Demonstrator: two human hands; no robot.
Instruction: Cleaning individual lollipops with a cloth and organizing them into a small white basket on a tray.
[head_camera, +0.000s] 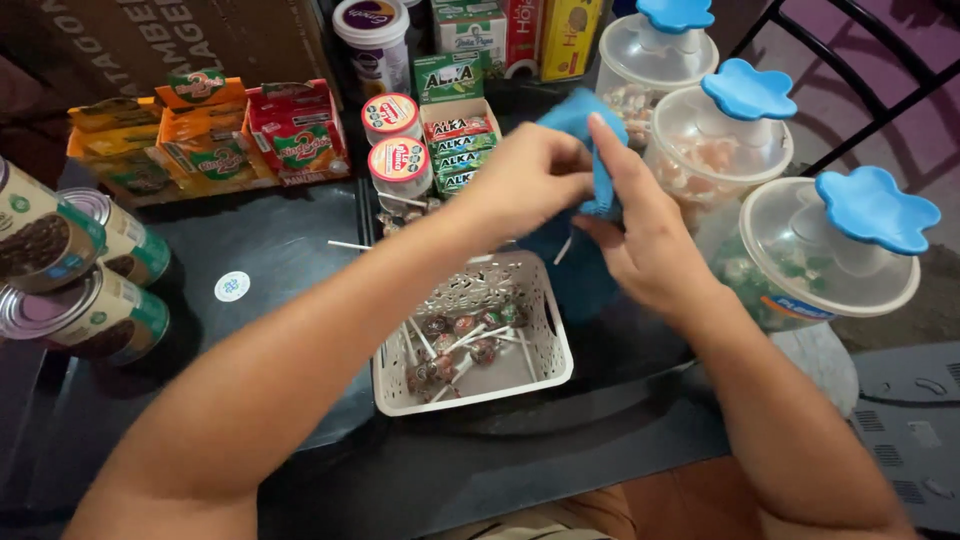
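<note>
Both hands meet above the far edge of a white perforated plastic basket (470, 340). The left hand (530, 180) is curled, thumb and fingers pinched onto the near side of a soft blue plastic bag (585, 125). The right hand (640, 240) grips the same bag from the other side, its fingers wrapped over the top edge. Held between the two hands like this, the bag hangs with its lower part (575, 270) drooping toward the basket, and a thin white stick (563, 250) pokes out just under the right thumb, so the grip looks suited to working something out of the bag over the basket.

In the basket lie several wrapped lollipops with white sticks (465, 340), gathered on its floor. One loose white stick (350, 245) lies on the black glossy tabletop (270, 250) just left of the basket.

To the right stand three clear plastic jars with blue flower-shaped lid knobs (830, 250), filled with sweets. Behind the hands sit two small round tubs with red-and-white lids (395, 140) and a display box of green packets (460, 145). Further left are orange and red cartons (250, 130), and at the far left three tins lying on their sides (75, 270).
</note>
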